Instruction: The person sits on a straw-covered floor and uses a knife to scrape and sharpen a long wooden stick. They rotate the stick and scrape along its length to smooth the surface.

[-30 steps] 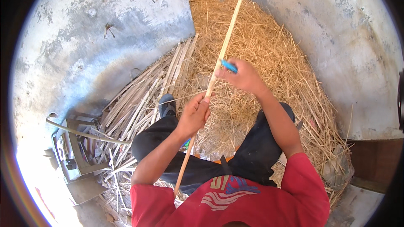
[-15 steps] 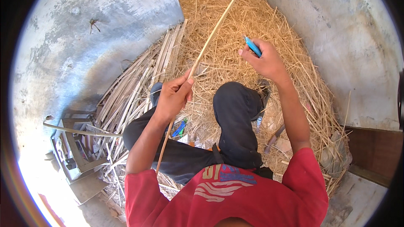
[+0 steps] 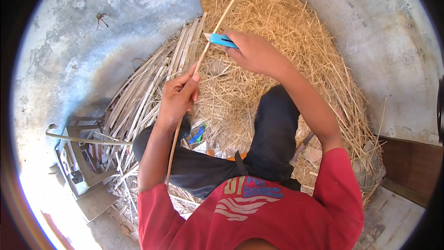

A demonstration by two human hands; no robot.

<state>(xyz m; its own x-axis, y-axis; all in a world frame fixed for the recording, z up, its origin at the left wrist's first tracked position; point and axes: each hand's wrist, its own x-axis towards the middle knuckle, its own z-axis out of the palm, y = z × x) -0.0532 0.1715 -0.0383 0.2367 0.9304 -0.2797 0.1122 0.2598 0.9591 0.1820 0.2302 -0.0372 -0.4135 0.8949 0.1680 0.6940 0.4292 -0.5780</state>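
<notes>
My left hand (image 3: pixel 179 91) is closed around a long, thin bamboo strip (image 3: pixel 225 15), thumb on top. The strip slants from beside my left forearm up past the top edge of the picture. In my right hand (image 3: pixel 247 51) is a blue utility knife (image 3: pixel 223 40), gripped by its handle. Its blade end lies against or just over the strip, a short way above my left hand. Whether the blade bites into the strip is too small to tell.
Pale shavings (image 3: pixel 273 32) cover the floor ahead, between two grey walls (image 3: pixel 111 28). Split strips (image 3: pixel 143 88) are piled at the left, near a wooden frame (image 3: pixel 85 157). Blue clippers or a similar small tool (image 3: pixel 197 134) lie by my legs. Another blade-like tool (image 3: pixel 303 147) lies at the right.
My right hand has swung left with the utility knife, bringing it to the strip. My left hand and the strip have shifted slightly left. My right knee has moved to the right.
</notes>
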